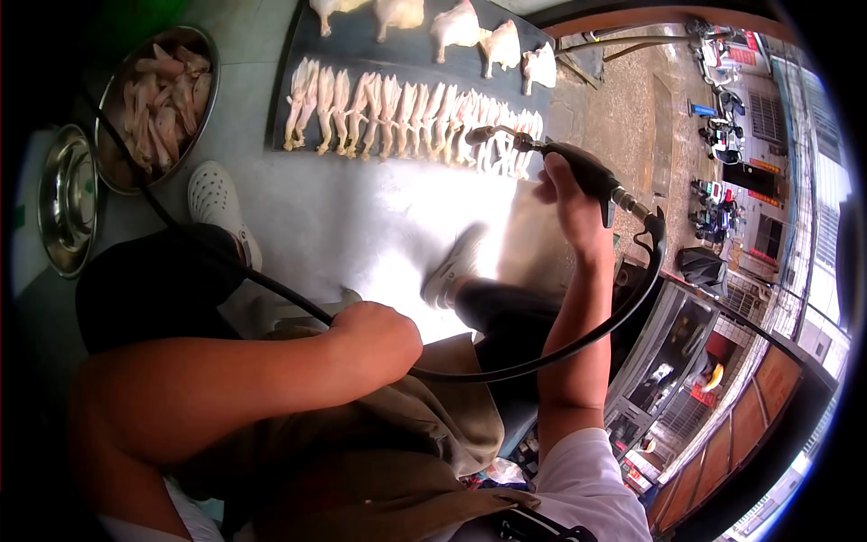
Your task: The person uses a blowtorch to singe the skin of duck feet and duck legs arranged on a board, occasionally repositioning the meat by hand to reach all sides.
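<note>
In the head view, the right hand (567, 194) is wrapped round one torch (587, 172), the left hand (377, 339) clenched on its one hose (474, 377). The near row of meat (388, 108) lies forward-left of the right grip — the nearer hand — its pieces' long axes running away from the person, crossing the torch's line. Beyond it on one board (361, 43), five chicken legs (456, 27) show; the near row is too crowded to count. Well left: two bowls (65, 208)
</note>
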Demonstrator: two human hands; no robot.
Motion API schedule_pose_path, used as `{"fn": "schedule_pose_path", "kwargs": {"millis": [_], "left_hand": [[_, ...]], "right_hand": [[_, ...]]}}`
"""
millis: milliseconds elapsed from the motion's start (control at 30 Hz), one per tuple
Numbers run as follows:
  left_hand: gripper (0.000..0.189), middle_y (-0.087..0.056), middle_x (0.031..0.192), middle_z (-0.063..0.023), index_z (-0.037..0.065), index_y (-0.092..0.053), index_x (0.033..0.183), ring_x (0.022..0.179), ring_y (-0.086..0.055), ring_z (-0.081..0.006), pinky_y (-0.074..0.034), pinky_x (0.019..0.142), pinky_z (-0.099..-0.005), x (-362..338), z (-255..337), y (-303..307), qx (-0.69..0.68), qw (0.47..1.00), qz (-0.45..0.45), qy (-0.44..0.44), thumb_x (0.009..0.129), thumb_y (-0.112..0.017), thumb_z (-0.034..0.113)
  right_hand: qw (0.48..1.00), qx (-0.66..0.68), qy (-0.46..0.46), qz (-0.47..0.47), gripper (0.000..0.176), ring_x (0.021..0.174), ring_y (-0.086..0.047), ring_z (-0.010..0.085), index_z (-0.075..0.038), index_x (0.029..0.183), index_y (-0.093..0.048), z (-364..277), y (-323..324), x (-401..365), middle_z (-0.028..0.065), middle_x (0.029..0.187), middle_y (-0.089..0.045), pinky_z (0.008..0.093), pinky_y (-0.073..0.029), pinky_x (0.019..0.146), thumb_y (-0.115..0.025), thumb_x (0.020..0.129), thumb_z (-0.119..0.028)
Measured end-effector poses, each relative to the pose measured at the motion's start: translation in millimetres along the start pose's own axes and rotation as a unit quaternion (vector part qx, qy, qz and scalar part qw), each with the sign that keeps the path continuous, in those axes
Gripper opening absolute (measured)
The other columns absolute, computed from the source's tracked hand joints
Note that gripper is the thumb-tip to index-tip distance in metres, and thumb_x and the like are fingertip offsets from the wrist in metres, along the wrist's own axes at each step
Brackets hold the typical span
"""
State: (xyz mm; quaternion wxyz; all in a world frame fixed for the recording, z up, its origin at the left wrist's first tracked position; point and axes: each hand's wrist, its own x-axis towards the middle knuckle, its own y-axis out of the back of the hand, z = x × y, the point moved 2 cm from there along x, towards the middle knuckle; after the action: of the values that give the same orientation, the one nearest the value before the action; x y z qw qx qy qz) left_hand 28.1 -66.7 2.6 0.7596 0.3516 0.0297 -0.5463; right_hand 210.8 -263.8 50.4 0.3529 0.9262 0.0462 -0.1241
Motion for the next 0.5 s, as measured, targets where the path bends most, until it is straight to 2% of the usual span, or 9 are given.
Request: {"fn": "schedule_pose_path", "kwargs": {"millis": [500], "left_hand": [[0.01, -0.07, 0.082, -0.0069, 0.007, -0.071, 0.079, 0.078, -0.069, -0.0234, -0.054, 0.059, -0.0359, -3.8, 0.8, 5.6, 0.011, 1.0, 0.003, 0.004, 0.076, -0.062, 0.009]], "right_hand": [[1.0, -0.022, 0.004, -0.021, 0.027, 0.064, -0.067, 0.0171, 0.006, 0.106, -0.063, -5.3, -6.2, 1.3, 0.0096, 0.078, -0.065, 0.0259, -0.054, 0.058, -0.06, 0.089, -0.014]]}}
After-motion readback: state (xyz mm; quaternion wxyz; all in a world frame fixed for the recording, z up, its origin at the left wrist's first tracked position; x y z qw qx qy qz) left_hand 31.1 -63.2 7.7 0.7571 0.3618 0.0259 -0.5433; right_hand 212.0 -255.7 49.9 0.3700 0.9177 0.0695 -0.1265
